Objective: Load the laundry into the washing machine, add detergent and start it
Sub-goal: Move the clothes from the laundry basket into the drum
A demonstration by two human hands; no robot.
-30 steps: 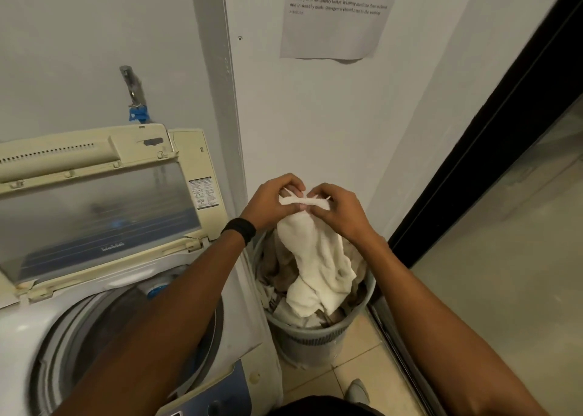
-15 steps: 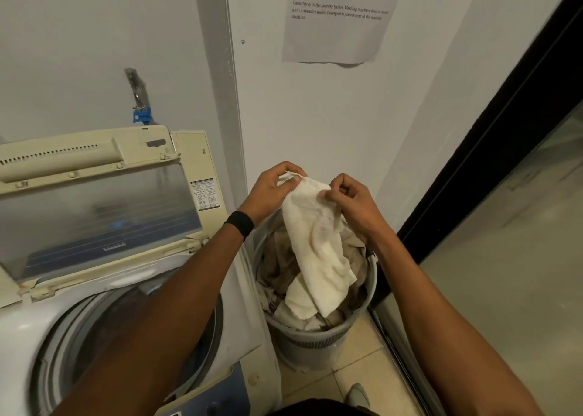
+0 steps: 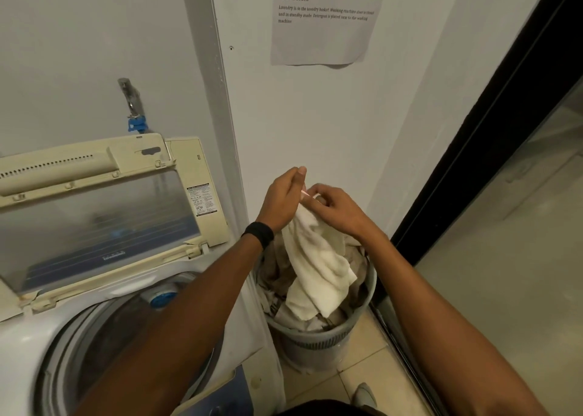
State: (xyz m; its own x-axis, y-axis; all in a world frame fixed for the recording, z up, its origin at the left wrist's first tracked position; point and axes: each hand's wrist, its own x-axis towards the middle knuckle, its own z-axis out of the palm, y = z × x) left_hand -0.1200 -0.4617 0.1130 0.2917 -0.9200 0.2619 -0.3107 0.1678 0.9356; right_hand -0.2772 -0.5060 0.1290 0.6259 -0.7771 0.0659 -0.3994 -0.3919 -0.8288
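A cream-white cloth (image 3: 318, 257) hangs over the grey laundry basket (image 3: 318, 343), which stands on the floor to the right of the washing machine (image 3: 19, 343). My left hand (image 3: 284, 199) and my right hand (image 3: 334, 208) both pinch the cloth's top edge, close together, above the basket. More beige and white laundry (image 3: 277, 276) lies in the basket under the cloth. The machine's lid (image 3: 94, 213) stands raised, and the dark drum (image 3: 104, 330) is open below my left forearm. No detergent shows.
A tap with a blue fitting (image 3: 135, 122) juts from the wall behind the machine. A printed sheet (image 3: 325, 21) hangs on the wall above the basket. A dark door frame (image 3: 492, 125) runs along the right, with tiled floor (image 3: 362, 374) beside the basket.
My hands have come closer together on the cloth's top edge, after spreading apart half a second ago. The cloth hangs bunched, still over the basket.
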